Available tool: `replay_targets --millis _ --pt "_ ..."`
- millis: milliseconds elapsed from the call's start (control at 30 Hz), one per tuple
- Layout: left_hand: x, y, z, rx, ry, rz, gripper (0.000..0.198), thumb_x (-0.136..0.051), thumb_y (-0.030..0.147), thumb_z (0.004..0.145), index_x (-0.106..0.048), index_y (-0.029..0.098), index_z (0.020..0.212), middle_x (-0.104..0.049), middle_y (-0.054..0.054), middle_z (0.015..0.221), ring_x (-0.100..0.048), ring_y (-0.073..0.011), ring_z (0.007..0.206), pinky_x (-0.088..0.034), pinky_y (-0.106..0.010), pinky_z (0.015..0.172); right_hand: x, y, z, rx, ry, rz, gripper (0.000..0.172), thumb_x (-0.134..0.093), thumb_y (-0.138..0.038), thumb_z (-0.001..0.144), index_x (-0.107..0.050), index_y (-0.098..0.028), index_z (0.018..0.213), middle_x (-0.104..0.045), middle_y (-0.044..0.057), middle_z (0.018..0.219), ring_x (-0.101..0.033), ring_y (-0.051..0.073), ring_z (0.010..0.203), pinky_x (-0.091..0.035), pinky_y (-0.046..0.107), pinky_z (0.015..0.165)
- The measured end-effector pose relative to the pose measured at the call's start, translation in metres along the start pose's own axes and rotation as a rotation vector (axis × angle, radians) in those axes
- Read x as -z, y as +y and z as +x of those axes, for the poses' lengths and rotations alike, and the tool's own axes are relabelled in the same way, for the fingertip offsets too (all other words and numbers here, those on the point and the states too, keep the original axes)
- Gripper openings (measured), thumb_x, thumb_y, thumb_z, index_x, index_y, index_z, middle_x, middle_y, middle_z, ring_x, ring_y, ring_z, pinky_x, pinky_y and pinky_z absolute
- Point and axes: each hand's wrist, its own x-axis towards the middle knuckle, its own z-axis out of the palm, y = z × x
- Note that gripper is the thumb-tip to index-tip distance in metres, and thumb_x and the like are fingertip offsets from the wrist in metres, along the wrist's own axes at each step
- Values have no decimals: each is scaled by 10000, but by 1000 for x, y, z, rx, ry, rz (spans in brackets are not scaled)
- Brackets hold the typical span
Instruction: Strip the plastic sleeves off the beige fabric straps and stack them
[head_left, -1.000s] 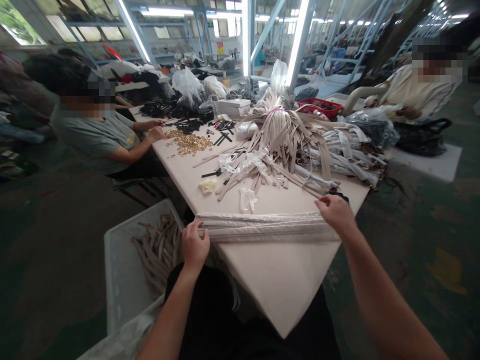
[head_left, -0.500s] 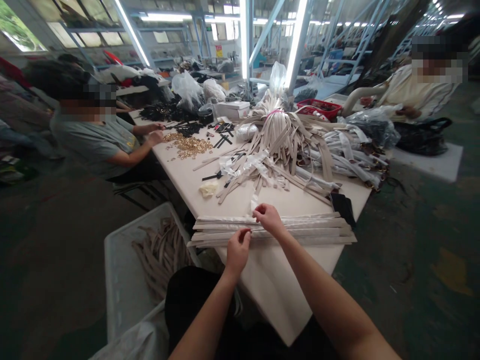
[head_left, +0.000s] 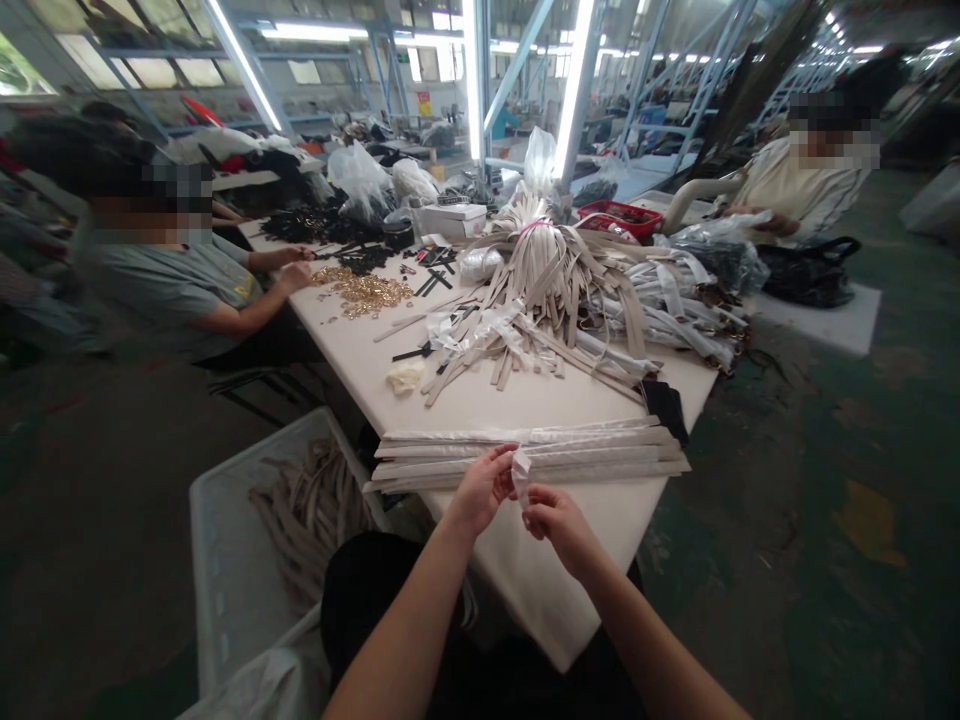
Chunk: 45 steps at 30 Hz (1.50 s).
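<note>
A short, thin white strip (head_left: 520, 470), looking like tape or film, stands upright between my hands. My left hand (head_left: 484, 490) has its fingers curled against the strip's left side. The lower end is pinched by my right hand (head_left: 559, 522), whose thumb and forefinger are closed. Just beyond both hands lies a row of long beige straps (head_left: 615, 463), side by side across the table (head_left: 540, 590), some with a shiny whitish covering. Part of the row is hidden behind my left hand.
A plastic bin (head_left: 214, 560) of beige strips (head_left: 315, 510) stands at lower left. Farther back are a bundle of straps (head_left: 536, 265), gold metal pieces (head_left: 367, 292), black pouches (head_left: 666, 408) and a red basket (head_left: 619, 218). One person (head_left: 187, 270) sits left, another (head_left: 802, 190) right.
My right hand has come down and nearer, off the straps, with the white strip in it. The left hand has risen slightly to meet it. The whole view has shifted a little.
</note>
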Motion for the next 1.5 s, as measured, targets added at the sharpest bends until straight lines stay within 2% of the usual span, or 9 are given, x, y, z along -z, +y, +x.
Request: replay_targets --millis 100,200,333,433,600,733,900,1200,1500 --pt "-6 -4 -9 -33 5 104 447 -798 289 727 -630 144 1115 -703 -86 885 -621 -127 637 -478 -245 603 8 1 -7 -84 -138 -117 209 -606 -162 684 -750 -177 835 -586 -11 582 -439 108 494 -312 240 496" --pt "-10 -7 -22 -107 36 241 356 -810 297 708 -664 138 991 -704 -89 885 -630 -139 679 -475 -239 617 10 -5 -11 -127 -224 -84 209 -700 -237 712 -756 -189 908 -685 31 802 -594 172 722 -441 271 646" --pt "-11 -13 -42 -198 56 412 269 -798 322 726 -632 154 855 -662 -45 778 -625 -146 650 -479 -244 594 3 -16 -9 -38 -81 195 332 -698 -426 801 -742 -205 1045 -696 74 1037 -616 229 935 -478 339 802" --pt "-7 -21 -55 -177 52 416 343 -803 357 715 -588 175 910 -641 -28 773 -596 -133 569 -459 -242 519 -5 -19 -1 20 -8 216 341 -753 -471 764 -762 -185 950 -710 84 942 -622 226 843 -481 344 761" --pt "8 -36 -76 -113 201 481 441 -817 368 683 -606 182 1023 -624 -5 739 -578 -121 557 -392 -205 496 -10 -14 10 86 131 68 325 -778 -489 742 -757 -175 821 -673 42 735 -571 173 670 -458 310 658" --pt "18 -41 -89 -87 236 540 315 -766 432 734 -654 155 833 -621 -17 704 -551 -124 576 -377 -217 531 -12 -12 8 58 89 71 291 -808 -410 721 -726 -191 894 -666 32 794 -590 155 669 -460 286 633" --pt "23 -39 -99 -120 249 603 324 -755 462 741 -648 157 720 -613 -11 643 -512 -130 564 -371 -234 551 -19 -10 2 -88 -61 179 523 -870 -263 623 -665 -235 1104 -662 31 938 -638 173 783 -505 312 716" --pt "24 -43 -105 -131 210 679 287 -747 459 748 -718 174 733 -648 -38 666 -560 -168 607 -402 -261 594 -18 -19 14 7 106 362 511 -909 -182 576 -681 -225 1031 -682 48 1058 -683 193 918 -521 331 857" --pt "34 -39 -113 -123 207 753 314 -711 454 774 -673 149 714 -649 -34 695 -570 -167 653 -418 -248 638 -11 -55 40 300 294 305 447 -897 -225 591 -673 -205 977 -684 71 1177 -707 248 1011 -559 369 890"
